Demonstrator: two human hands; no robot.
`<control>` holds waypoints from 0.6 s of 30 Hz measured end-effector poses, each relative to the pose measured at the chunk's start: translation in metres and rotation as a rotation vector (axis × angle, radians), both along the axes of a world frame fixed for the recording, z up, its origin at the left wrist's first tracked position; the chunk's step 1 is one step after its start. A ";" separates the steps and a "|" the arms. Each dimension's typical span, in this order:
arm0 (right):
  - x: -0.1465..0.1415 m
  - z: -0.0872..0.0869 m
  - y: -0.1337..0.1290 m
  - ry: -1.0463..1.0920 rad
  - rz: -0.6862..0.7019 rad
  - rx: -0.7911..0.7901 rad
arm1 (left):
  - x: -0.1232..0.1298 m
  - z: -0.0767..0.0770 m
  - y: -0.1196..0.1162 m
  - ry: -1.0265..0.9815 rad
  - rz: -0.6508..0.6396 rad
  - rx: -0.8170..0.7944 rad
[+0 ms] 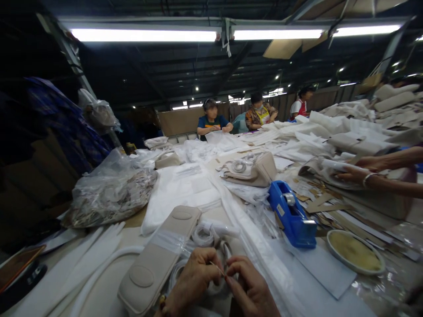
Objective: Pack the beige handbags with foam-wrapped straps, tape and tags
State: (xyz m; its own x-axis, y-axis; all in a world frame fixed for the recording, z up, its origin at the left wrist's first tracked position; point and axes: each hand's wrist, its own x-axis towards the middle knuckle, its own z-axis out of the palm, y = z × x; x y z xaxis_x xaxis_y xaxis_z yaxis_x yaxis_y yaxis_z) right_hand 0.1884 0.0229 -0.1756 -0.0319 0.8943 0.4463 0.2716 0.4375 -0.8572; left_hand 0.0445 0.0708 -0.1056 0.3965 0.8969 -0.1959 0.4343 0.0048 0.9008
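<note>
My left hand point(194, 279) and my right hand point(248, 286) meet low in the middle, thumbs and fingertips pinched together. Between them runs a thin light string point(214, 265), its ends hidden by the fingers. Just beyond the fingertips lie coiled straps wrapped in clear plastic point(203, 234). To the left of my hands rests a long beige bag point(150, 259) with oval patches, a band of white wrapping across its middle.
A blue tape dispenser point(292, 214) and a dish with a yellowish pad point(355, 252) sit to the right. Another beige bag point(253, 169) lies behind. A plastic sack point(112, 189) stands left. A co-worker's hands point(360, 171) handle material at right; several people sit across the table.
</note>
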 end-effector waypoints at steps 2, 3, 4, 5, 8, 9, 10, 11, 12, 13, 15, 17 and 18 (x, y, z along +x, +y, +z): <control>0.005 -0.002 -0.001 0.024 -0.002 -0.048 | 0.003 0.000 0.001 -0.057 0.035 -0.063; 0.006 -0.004 -0.001 0.060 -0.014 -0.069 | 0.004 0.000 0.001 -0.090 0.055 -0.090; 0.007 -0.005 -0.001 0.099 -0.024 -0.090 | 0.006 0.000 0.001 -0.121 0.071 -0.113; 0.006 -0.007 -0.002 0.141 -0.039 -0.111 | 0.007 0.000 0.001 -0.148 0.079 -0.127; 0.001 -0.008 -0.005 0.210 -0.068 -0.153 | 0.008 0.000 0.000 -0.175 0.081 -0.134; -0.001 -0.008 -0.005 0.203 -0.077 -0.142 | 0.008 0.000 0.000 -0.170 0.081 -0.131; -0.003 -0.006 -0.006 0.187 -0.092 -0.117 | 0.008 0.000 0.000 -0.162 0.081 -0.124; -0.005 -0.005 -0.005 0.164 -0.109 -0.086 | 0.008 0.000 0.001 -0.146 0.079 -0.107; -0.007 -0.003 -0.005 0.138 -0.126 -0.055 | 0.007 0.000 0.001 -0.123 0.074 -0.082; -0.009 -0.001 -0.004 0.114 -0.139 -0.031 | 0.006 0.000 0.001 -0.096 0.065 -0.047; -0.012 0.002 -0.001 0.086 -0.148 -0.013 | 0.005 0.001 0.002 -0.035 0.041 0.028; -0.014 0.003 0.001 0.080 -0.147 -0.013 | 0.004 0.002 0.001 0.022 0.020 0.080; -0.015 0.003 0.003 0.083 -0.145 -0.012 | 0.003 0.002 0.000 0.043 0.005 0.101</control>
